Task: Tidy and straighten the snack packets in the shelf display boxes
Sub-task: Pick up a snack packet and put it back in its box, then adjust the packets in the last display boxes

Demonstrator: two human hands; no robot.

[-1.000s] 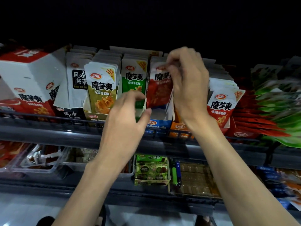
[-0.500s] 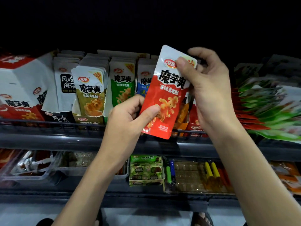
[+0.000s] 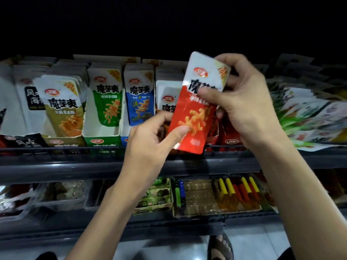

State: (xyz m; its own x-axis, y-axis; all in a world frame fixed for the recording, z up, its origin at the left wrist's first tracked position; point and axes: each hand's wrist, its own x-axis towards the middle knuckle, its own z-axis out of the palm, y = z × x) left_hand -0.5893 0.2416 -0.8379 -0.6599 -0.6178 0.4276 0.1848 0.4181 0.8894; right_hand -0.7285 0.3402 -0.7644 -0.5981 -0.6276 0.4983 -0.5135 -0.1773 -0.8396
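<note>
While your right hand pinches the top of the red packet, centre-right in frame, and your left hand its lower edge, lower it upright into the red box behind

Pkt in frnt of boxes.

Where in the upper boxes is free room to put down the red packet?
The green box has bare room at its front, between the green packets and its front wall. The olive box is packed to the front. The red box is mostly hidden behind the red packet and right hand.
</note>
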